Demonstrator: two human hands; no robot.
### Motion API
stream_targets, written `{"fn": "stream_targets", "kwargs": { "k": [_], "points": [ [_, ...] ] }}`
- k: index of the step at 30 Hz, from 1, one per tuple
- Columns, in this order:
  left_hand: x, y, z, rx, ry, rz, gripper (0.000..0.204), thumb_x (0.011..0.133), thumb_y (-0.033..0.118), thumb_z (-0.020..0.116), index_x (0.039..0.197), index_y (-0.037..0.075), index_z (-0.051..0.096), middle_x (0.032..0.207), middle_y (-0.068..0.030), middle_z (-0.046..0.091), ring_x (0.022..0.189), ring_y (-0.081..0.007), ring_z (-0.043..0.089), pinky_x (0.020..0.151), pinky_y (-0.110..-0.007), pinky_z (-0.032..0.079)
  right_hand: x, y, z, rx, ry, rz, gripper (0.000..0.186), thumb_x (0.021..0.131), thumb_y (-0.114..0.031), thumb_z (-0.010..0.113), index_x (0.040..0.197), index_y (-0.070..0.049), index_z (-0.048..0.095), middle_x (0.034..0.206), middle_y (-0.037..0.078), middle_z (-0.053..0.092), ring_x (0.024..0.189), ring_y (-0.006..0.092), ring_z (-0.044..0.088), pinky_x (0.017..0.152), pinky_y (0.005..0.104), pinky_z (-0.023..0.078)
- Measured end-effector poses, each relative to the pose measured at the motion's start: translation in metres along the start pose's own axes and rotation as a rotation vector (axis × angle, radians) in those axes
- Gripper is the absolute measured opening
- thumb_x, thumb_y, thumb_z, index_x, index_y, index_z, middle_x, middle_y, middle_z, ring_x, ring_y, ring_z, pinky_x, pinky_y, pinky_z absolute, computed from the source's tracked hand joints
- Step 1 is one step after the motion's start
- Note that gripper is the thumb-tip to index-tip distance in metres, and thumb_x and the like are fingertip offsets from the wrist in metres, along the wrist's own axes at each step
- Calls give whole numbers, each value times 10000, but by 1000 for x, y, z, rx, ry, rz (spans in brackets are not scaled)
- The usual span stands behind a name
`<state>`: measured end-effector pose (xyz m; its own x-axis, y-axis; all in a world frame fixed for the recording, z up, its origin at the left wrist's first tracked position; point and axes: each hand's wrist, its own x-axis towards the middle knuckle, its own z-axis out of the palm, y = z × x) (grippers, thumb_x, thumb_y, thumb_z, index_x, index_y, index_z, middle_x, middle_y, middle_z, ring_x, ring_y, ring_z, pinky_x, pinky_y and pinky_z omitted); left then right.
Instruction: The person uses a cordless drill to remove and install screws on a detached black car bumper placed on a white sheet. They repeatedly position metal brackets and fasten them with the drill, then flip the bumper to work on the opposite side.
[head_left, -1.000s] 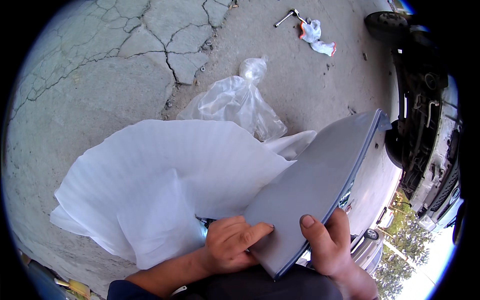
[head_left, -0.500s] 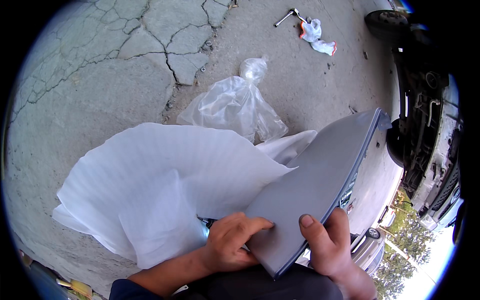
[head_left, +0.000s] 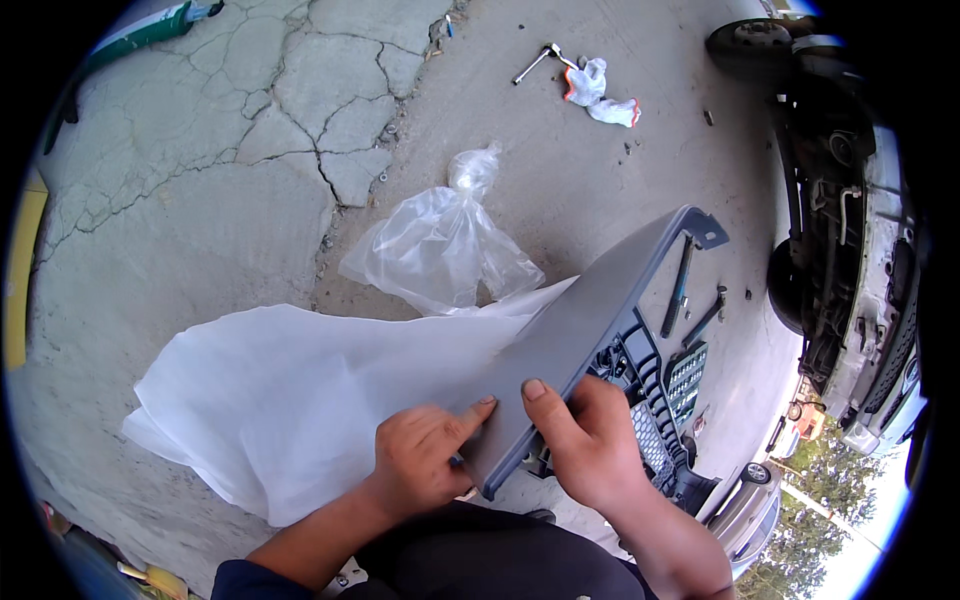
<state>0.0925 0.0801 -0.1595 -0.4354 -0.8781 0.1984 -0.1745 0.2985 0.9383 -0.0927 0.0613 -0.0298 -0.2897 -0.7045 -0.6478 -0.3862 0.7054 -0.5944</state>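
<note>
Between my hands is a long, curved grey car body panel [head_left: 570, 325], tilted, with a bracket-like tab at its far end. My left hand [head_left: 420, 450] grips the near end from the left, its index finger lying on the grey face. On the right, my right hand [head_left: 590, 440] clasps the edge, thumb on top and the other fingers underneath, partly hidden. A white foam sheet [head_left: 290, 390] spreads to the left of the panel and passes beside it. Past the sheet lies a crumpled clear plastic bag [head_left: 430, 240].
Work gloves [head_left: 598, 92] and a ratchet wrench [head_left: 540, 62] lie on the concrete ahead. To the right are a hammer [head_left: 707, 318], a green tool case [head_left: 685, 385] and a black grille [head_left: 650, 430]. A partly dismantled vehicle [head_left: 850, 250] stands at far right.
The panel has shifted left and turned, so the grille, tool case and hammer now show beyond it. The foam sheet's raised far edge has dropped. Both hands keep their hold.
</note>
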Motion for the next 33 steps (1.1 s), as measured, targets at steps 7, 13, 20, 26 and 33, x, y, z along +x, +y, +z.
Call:
{"fn": "stream_targets", "kwargs": {
  "k": [7, 13, 20, 26, 33],
  "points": [
    [26, 10, -5, 221, -181, -208, 566, 767, 141, 851, 1321, 69, 761, 820, -108, 705, 724, -318, 678, 671, -427, 540, -37, 41, -72, -166, -128, -118, 358, 1104, -346, 662, 1197, -2, 689, 844, 158, 760, 745, 304, 757, 699, 399, 586],
    [34, 56, -1, 259, -134, -137, 315, 866, 162, 859, 1141, 39, 766, 869, -131, 751, 773, -321, 716, 718, -405, 549, -142, 152, -154, -439, -137, 152, 322, 1033, -306, 711, 1165, -12, 722, 940, 184, 802, 884, 367, 795, 808, 468, 615],
    [26, 47, 14, 267, -58, -181, 188, 941, 137, 833, 965, -20, 731, 761, -89, 684, 671, -155, 599, 661, -329, 492, -205, 248, -180, -394, -176, 25, 325, 995, -282, 728, 1146, 6, 735, 967, 212, 796, 946, 423, 768, 871, 504, 605],
    [24, 78, 13, 497, -27, -159, 375, 921, 199, 865, 1212, 23, 708, 720, -46, 622, 659, -160, 566, 654, -318, 481, -216, 303, -206, -422, -67, -174, 296, 972, -245, 745, 1151, -11, 720, 944, 195, 780, 911, 426, 758, 828, 521, 593],
    [61, 169, -2, 1105, -632, 125, 818, 838, 280, 916, 1585, 274, 581, 858, -88, 703, 860, -317, 726, 749, -451, 577, -235, 368, -213, -264, -1, -259, 273, 963, -213, 743, 1146, -12, 717, 929, 194, 772, 881, 405, 762, 805, 501, 595]
  ]
}}
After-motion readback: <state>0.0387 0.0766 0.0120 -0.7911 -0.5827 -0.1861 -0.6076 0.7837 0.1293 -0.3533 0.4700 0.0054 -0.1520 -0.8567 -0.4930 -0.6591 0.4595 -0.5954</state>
